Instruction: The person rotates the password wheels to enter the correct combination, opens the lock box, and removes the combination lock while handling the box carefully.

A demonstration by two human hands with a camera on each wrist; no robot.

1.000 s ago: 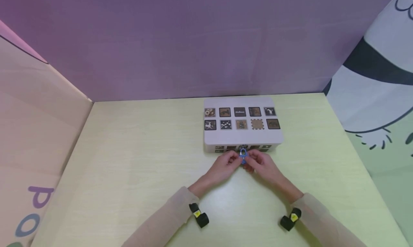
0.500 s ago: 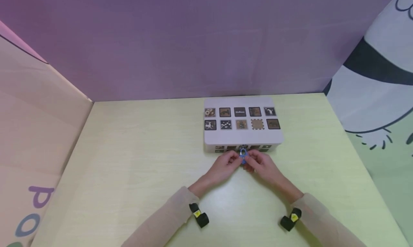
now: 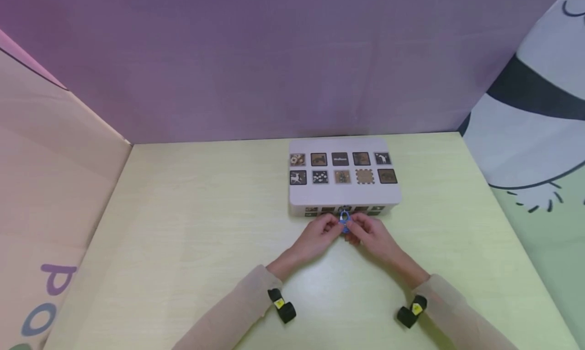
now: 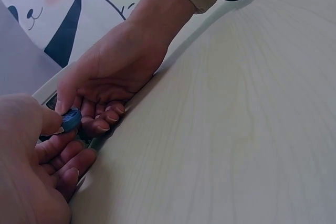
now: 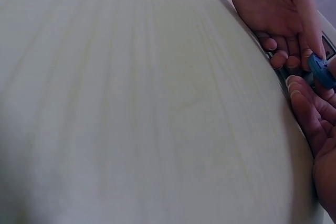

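A small blue padlock [image 3: 345, 223] hangs at the middle of the front side of a white box [image 3: 338, 193] with printed square pictures. Its shackle points up toward the box's front; whether it is fastened is too small to tell. My left hand [image 3: 316, 237] pinches the padlock's left side between thumb and fingers. From the other side my right hand [image 3: 376, 238] pinches it too. Up close in the left wrist view, the blue padlock body [image 4: 71, 119] sits between both thumbs. At the right edge of the right wrist view, the padlock [image 5: 321, 70] is partly covered by fingers.
The box stands at the back of a pale wooden table [image 3: 196, 228], near a purple wall [image 3: 256, 65]. Panels with printed drawings rise at left and right. Each sleeve carries a strapped black device, one at the left wrist [image 3: 282, 305], another at the right wrist [image 3: 412, 311].
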